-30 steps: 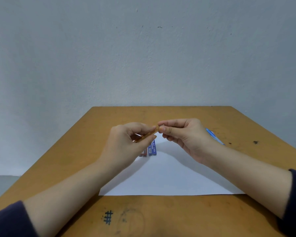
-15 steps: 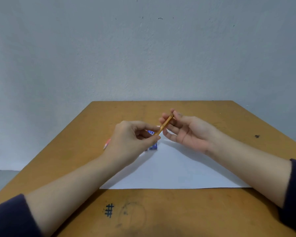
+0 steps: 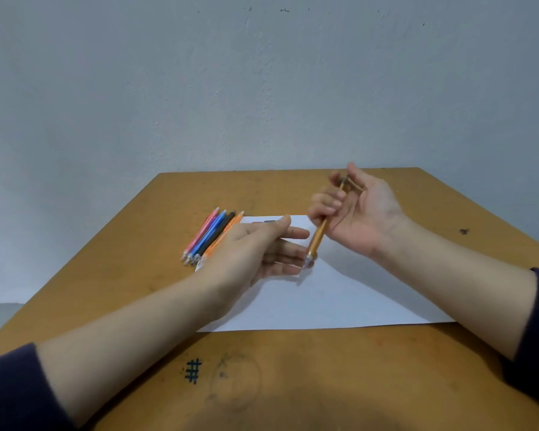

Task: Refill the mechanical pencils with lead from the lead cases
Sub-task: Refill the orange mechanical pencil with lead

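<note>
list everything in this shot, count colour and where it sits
wall: one, grey, behind the table
table: one, brown wood, against the wall
paper: one, white, flat on the table
loose pencils: about five, pink, blue, black, orange, side by side at the paper's far left corner
held pencil: one, orange-gold, tilted, in the right hand
small dark thing: one, at the paper's far edge, mostly hidden, cannot tell what
hash mark: one, dark, drawn on the near table
dark spot: one, on the table's right side
left hand: one, fingers straight, over the paper
right hand: one, fingers curled round the held pencil
sleeves: two, dark, bottom corners
</note>
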